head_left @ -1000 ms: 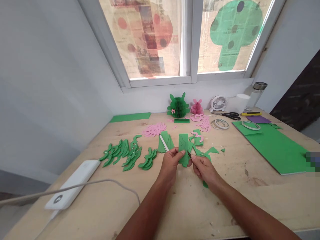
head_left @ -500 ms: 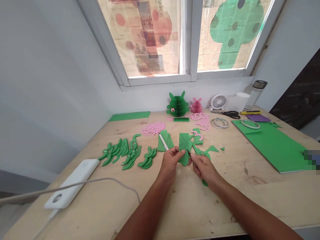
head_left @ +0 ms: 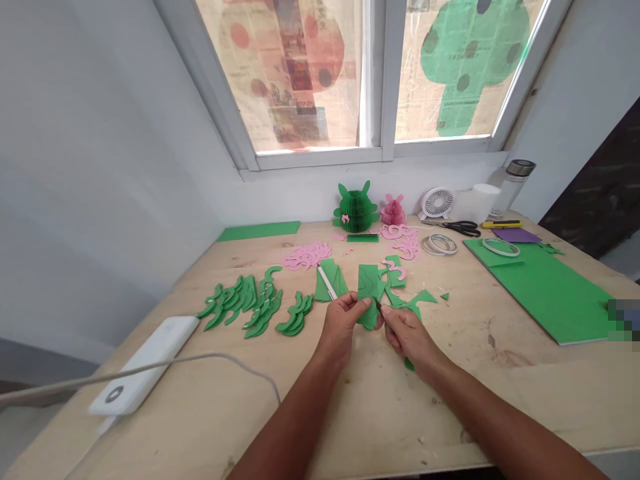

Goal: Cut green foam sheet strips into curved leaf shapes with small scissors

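Paper [head_left: 368, 280] stays pinched in the left hand [head_left: 343, 325], the right hand [head_left: 407, 333] still gripping a dark tool [head_left: 379, 306] at the paper's edge.

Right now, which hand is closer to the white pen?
Left. The left hand is beside the near end of the white pen; the right hand is farther off, to the right, past the green paper piece.

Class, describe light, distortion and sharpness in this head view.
Head view: light glows through the papered window, brightest along the bottom; head view: its sides splay outward, suggesting lens distortion; head view: the dark tool in the right hand is too small to identify; head view: pixelated patch, far right.
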Demonstrator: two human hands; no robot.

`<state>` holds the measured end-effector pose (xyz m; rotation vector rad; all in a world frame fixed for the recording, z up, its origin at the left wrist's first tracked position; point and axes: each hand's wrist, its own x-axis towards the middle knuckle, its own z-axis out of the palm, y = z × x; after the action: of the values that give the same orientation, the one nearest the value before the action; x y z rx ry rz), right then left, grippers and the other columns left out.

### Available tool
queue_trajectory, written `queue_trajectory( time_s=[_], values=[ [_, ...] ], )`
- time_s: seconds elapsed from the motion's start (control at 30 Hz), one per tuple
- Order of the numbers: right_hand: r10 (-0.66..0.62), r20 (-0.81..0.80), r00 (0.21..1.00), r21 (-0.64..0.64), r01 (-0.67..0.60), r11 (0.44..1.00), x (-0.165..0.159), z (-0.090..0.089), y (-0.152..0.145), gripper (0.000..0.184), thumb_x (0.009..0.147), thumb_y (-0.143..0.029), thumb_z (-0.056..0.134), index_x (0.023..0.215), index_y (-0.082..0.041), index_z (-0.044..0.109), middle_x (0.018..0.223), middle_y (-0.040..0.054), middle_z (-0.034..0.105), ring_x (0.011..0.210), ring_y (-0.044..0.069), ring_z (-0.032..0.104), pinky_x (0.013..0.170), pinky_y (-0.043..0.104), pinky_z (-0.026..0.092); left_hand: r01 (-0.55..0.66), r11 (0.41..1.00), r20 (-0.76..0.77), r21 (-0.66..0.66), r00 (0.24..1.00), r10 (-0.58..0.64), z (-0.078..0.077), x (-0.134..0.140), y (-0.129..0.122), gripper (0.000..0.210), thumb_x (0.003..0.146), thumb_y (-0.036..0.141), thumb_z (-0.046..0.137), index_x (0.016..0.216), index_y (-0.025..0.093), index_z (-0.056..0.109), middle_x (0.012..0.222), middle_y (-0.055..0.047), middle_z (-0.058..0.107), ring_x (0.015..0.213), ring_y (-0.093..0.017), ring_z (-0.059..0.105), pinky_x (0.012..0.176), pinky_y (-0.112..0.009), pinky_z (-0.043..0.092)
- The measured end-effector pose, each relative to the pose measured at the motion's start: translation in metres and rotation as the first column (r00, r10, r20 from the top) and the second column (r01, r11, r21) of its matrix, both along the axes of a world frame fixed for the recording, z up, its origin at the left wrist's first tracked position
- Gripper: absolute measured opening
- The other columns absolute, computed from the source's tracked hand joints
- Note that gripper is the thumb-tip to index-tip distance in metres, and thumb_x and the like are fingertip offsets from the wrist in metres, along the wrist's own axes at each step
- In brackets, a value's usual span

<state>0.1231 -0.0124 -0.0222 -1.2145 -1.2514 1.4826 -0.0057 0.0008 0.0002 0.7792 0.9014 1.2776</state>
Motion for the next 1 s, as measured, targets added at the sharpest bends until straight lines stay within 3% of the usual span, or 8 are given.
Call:
queue_trajectory(
  time_s=[1.0],
  values=[
    [-0.017,0.028,0.999,0.007,0.017,1.000,-0.0011,0.0045,-0.0016,0.047,0.079,-0.059,0.043,0.062,-0.016,0.054,0.032,-0.0092,0.031,0.028,0.006,0.022,0.031,0.019,0.017,0.012,0.999,-0.050,0.033,0.999,-0.010,0.0037,-0.0001,-0.0011,0.019,0.060,0.027,0.072,0.061,0.014,0.058,0.052,0.002,0.057,0.046,-0.009,0.047,0.051,-0.022,0.038]
  ],
)
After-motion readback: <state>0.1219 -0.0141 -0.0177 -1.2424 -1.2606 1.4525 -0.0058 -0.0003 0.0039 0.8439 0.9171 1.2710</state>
